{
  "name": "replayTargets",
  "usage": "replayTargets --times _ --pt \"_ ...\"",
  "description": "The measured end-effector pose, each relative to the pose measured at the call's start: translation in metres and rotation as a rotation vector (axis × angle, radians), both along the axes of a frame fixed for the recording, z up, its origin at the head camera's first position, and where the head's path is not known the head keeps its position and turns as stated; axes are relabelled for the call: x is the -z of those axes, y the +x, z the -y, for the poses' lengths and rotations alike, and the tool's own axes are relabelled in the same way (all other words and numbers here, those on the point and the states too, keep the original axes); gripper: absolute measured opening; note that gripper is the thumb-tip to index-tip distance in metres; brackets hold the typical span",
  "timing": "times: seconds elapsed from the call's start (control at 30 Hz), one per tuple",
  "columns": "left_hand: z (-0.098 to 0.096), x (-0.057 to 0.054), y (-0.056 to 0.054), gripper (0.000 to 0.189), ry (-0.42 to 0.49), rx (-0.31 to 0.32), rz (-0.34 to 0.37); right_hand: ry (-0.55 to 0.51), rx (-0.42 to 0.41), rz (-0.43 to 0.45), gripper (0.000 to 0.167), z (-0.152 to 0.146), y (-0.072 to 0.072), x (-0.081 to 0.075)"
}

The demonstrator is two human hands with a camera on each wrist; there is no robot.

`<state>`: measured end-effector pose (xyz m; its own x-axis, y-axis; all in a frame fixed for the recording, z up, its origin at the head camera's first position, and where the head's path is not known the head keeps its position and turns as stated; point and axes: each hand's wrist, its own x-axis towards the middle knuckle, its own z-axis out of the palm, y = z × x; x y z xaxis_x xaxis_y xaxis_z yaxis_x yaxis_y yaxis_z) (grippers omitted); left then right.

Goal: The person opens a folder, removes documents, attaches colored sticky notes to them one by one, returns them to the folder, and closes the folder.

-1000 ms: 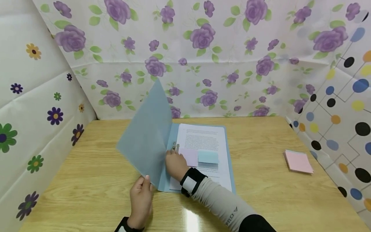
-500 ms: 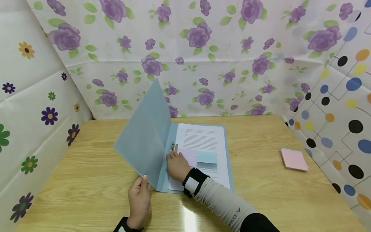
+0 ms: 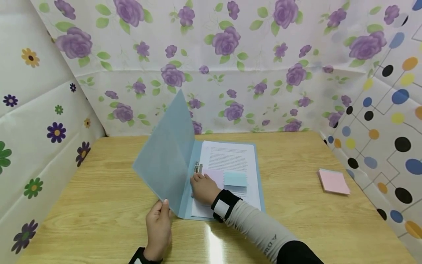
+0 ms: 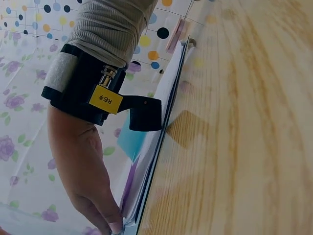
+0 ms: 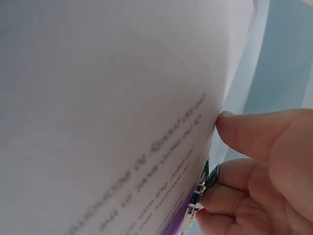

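A light-blue folder [image 3: 262,190] lies on the table with its front cover [image 3: 165,157] raised. My left hand [image 3: 159,223] pinches the cover's lower corner between thumb and fingers. Inside the folder are printed sheets [image 3: 229,156], bearing a purple sticky note [image 3: 213,176] and a light-blue sticky note [image 3: 235,179]. My right hand [image 3: 204,189] reaches in at the spine beside the metal clip [image 3: 196,167]. In the right wrist view, its fingers [image 5: 230,188] curl at the clip's lever [image 5: 213,176], while the thumb touches the sheets' edge.
A pink sticky-note pad [image 3: 334,182] lies on the wooden table [image 3: 296,205] at the right. Patterned sheets [image 3: 257,73] hang behind the table and along both sides. A black strap [image 3: 226,206] circles the right wrist.
The view has shifted slightly since the first frame. My right wrist has moved a little rightward, its fingers staying by the clip. My left hand keeps the cover raised.
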<state>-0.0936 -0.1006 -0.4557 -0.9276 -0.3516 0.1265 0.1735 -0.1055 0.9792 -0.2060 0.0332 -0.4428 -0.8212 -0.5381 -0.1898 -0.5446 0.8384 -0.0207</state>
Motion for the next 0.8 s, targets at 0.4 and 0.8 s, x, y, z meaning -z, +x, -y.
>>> replayTargets --times 0.4,0.8 --pt "0.001 -0.003 -0.003 0.028 -0.003 -0.015 0.034 0.106 0.028 -0.089 0.057 0.011 0.008 -0.005" --pt "0.0 -0.004 -0.003 0.026 -0.012 -0.034 0.059 0.056 -0.003 0.004 0.063 0.011 -0.005 0.002"
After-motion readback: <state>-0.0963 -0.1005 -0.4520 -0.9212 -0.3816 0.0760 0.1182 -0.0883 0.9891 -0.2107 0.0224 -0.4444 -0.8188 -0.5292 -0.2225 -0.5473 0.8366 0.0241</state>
